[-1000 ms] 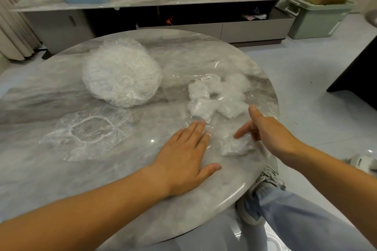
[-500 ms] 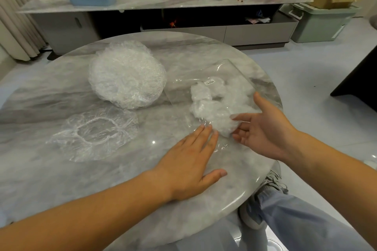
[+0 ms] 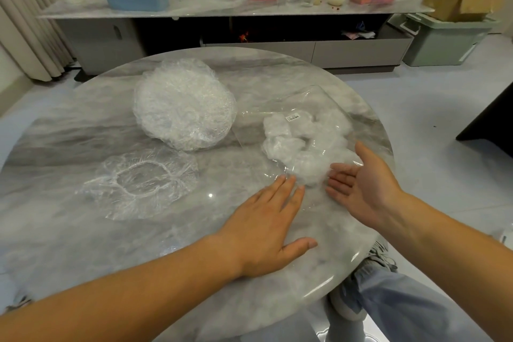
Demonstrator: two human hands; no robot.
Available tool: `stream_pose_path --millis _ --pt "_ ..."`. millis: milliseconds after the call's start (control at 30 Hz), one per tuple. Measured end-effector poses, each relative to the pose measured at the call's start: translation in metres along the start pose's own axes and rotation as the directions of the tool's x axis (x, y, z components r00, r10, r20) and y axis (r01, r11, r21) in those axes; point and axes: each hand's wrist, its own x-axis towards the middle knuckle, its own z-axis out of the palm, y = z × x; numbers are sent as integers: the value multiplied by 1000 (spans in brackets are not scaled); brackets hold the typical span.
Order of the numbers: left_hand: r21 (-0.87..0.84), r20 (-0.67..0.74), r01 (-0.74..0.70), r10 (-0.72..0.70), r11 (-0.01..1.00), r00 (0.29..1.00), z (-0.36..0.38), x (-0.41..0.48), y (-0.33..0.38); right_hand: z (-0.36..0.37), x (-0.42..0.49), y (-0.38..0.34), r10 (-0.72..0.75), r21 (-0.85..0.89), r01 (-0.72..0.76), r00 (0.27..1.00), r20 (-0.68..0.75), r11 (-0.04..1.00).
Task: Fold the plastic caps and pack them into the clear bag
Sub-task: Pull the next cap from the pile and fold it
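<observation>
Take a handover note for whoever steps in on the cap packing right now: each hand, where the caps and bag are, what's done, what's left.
Left-hand grip: open, flat, palm down, fingertips on the near edge of the clear bag.
Right-hand grip: open, palm up, fingertips beside the nearest folded cap.
Clear bag: flat on the table, right side, several folded caps inside.
Done: those caps folded and bagged; unclear whether the nearest is fully in.
Left: fold the spread cap at left and the stack of caps behind it, then pack them.
</observation>
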Motion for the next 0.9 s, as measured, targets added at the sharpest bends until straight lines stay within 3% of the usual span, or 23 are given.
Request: stream_pose_path --millis 133,367,500,800,900 --pt "1 11 1 -1 1000 1000 1 -2 0 -1 -2 -2 47 4 -47 997 61 999" --pt "2 15 -10 10 1000 1000 3 -4 -1 16 -1 -1 104 265 -168 965 240 950" --pt "10 30 -4 4 1000 1000 2 -5 -2 15 0 2 83 303 -144 975 205 942" --pt "-11 48 -37 38 999 998 -1 -13 -3 -11 -31 -3 -33 -3 33 999 -32 999" --pt "-78 -19 -71 69 994 997 -9 -22 -10 -7 -46 -3 -93 -174 94 996 14 980"
